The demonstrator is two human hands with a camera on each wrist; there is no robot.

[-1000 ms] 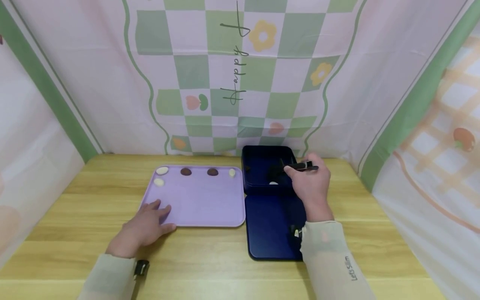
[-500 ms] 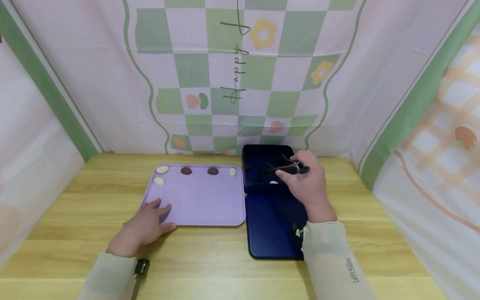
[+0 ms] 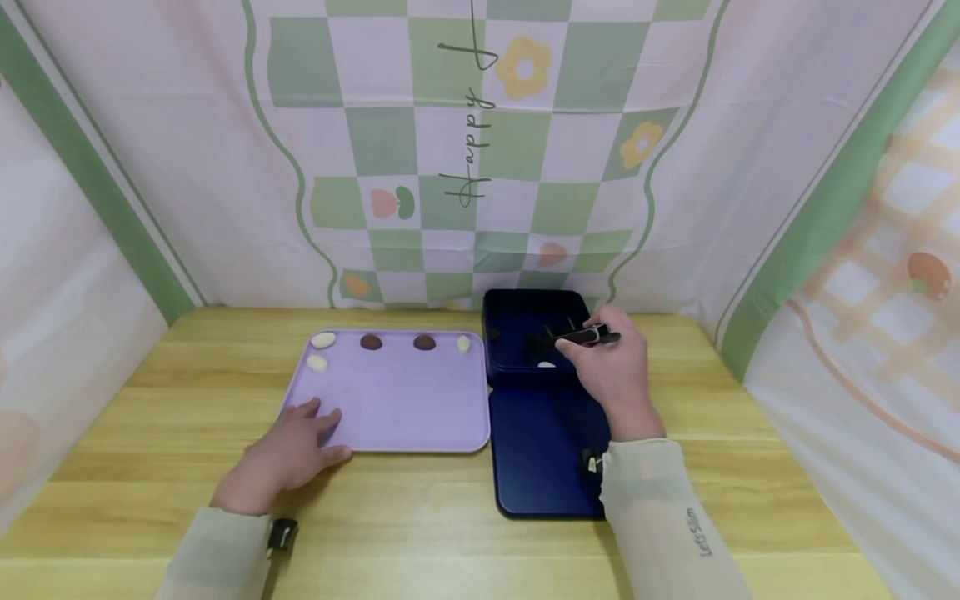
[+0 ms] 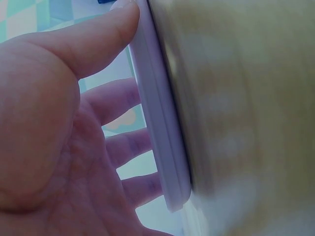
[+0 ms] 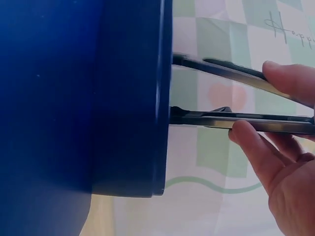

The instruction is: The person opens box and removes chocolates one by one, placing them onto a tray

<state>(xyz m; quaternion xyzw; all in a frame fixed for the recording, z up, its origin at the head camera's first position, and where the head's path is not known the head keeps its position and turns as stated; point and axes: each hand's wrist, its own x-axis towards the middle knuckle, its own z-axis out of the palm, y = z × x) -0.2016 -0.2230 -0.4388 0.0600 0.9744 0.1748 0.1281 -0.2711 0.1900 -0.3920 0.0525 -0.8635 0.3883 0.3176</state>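
My right hand [image 3: 622, 375] grips a pair of black tongs [image 3: 588, 335] over a dark blue box [image 3: 517, 377]. In the right wrist view the thumb and fingers lie on opposite arms of the tongs [image 5: 236, 73], which stand apart. Their tips are hidden behind the box wall [image 5: 130, 123]. Inside the box a white piece [image 3: 547, 364] and a small dark piece [image 3: 494, 335] show. My left hand [image 3: 288, 450] rests on the near left corner of a lilac tray [image 3: 412, 408], fingers spread, thumb at its front edge [image 4: 157, 98].
Along the tray's far side lie cream ovals [image 3: 323, 340] and dark brown ovals [image 3: 371, 342]; another cream oval [image 3: 317, 363] lies nearer on the left. A dark blue lid [image 3: 540, 475] lies before the box, partly under my right forearm. A patterned cloth [image 3: 517, 208] hangs behind the wooden table [image 3: 390, 533].
My right hand has shifted slightly left over the box. The arms of the tongs spread half a second ago and are now closer together. My left hand has stayed on the tray.
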